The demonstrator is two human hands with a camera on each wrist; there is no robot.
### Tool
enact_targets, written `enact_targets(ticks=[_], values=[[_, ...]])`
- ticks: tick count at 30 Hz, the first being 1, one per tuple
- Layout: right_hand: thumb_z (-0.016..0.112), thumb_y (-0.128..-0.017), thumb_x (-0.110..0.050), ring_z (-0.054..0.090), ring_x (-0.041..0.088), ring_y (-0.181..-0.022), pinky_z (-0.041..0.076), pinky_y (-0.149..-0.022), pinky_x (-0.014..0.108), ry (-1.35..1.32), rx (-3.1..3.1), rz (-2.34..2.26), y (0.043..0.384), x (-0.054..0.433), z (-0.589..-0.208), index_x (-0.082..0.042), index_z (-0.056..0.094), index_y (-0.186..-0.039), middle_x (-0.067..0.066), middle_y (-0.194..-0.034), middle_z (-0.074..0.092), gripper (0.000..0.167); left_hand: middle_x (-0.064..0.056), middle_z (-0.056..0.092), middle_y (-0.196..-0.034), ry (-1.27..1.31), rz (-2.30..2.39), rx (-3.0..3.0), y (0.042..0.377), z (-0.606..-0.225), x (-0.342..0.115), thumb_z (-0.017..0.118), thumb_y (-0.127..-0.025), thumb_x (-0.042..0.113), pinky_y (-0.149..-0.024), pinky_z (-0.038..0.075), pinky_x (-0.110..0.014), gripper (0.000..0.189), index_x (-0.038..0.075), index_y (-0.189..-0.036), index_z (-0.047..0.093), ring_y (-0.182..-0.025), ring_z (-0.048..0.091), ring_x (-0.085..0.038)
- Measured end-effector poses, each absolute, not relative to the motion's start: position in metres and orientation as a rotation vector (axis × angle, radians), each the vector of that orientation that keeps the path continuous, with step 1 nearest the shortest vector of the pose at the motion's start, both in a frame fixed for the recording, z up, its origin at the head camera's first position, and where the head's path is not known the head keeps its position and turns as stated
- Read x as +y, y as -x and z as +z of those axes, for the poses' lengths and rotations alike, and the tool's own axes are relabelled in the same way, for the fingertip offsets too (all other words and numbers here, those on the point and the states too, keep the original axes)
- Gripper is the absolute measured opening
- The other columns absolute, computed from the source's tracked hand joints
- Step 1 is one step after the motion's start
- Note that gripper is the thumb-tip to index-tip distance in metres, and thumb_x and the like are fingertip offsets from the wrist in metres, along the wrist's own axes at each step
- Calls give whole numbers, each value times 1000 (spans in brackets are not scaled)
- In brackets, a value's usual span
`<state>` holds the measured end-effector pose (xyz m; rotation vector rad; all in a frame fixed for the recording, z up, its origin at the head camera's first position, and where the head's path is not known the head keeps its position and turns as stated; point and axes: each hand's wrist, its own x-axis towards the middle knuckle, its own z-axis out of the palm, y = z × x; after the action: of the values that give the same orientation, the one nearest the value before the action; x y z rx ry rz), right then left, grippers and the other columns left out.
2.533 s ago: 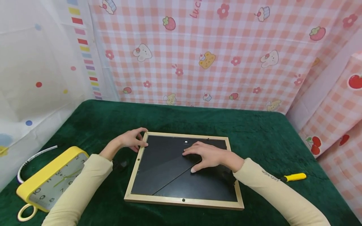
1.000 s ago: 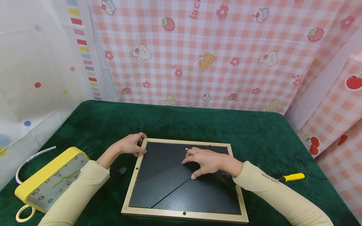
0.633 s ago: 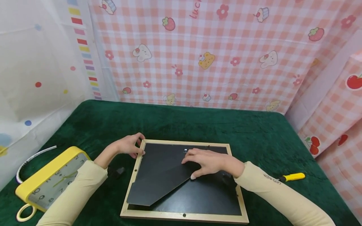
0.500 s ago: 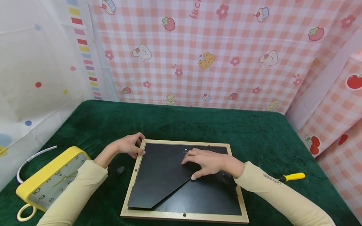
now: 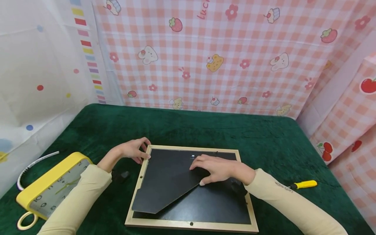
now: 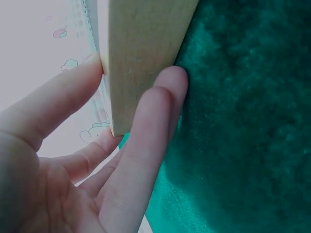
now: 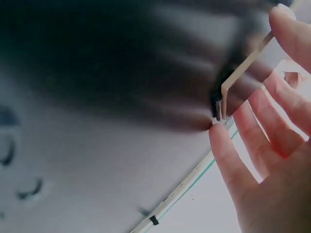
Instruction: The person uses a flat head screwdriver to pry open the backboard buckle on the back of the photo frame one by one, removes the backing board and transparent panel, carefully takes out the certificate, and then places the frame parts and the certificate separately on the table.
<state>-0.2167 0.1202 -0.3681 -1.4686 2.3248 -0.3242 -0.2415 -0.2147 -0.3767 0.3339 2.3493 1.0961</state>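
Note:
A picture frame [image 5: 223, 225] with a pale wooden border lies back side up on the green cloth. A black flap [image 5: 160, 192], cut along a diagonal edge, stands tilted over its black backing board [image 5: 212, 207]; the flap's lower left end is raised. My right hand [image 5: 218, 168] pinches the flap near the middle of the back, thumb at the diagonal edge. In the right wrist view, the flap's pale edge [image 7: 248, 63] runs between thumb and fingers, beside a small metal fitting [image 7: 218, 107]. My left hand [image 5: 133, 150] grips the frame's upper left corner, thumb on top and fingers at the side.
A yellow clock [image 5: 53, 182] lies tilted at the left, with a white coiled cord [image 5: 29, 168] behind it. A yellow-handled tool [image 5: 305, 184] lies to the right, partly behind my right sleeve. Patterned curtains [image 5: 188, 65] close off the back and sides.
The frame has slid a little towards me. The flap's lower left end has come up from flush, sunk slightly half a second ago, and risen again. Both hands keep their holds.

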Motion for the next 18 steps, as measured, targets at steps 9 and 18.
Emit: enact_targets(ticks=[9, 18], values=[[61, -84, -27, 35, 12, -115, 32, -93, 32, 1480, 2314, -324, 216, 124, -368, -15, 40, -132, -2, -123, 40, 54, -21, 43, -103, -319, 1099, 2361, 242, -376, -214, 65, -81, 13, -61, 51, -35, 54, -1, -120, 31, -67, 60, -24], [61, -85, -24, 39, 11, -111, 36, -90, 29, 1584, 2345, -217, 212, 127, -368, -16, 37, -135, 0, -121, 42, 56, -20, 42, -105, -303, 1105, 2347, 244, -379, -213, 66, -80, 14, -63, 50, -35, 55, 0, -121, 31, -68, 60, -24]])
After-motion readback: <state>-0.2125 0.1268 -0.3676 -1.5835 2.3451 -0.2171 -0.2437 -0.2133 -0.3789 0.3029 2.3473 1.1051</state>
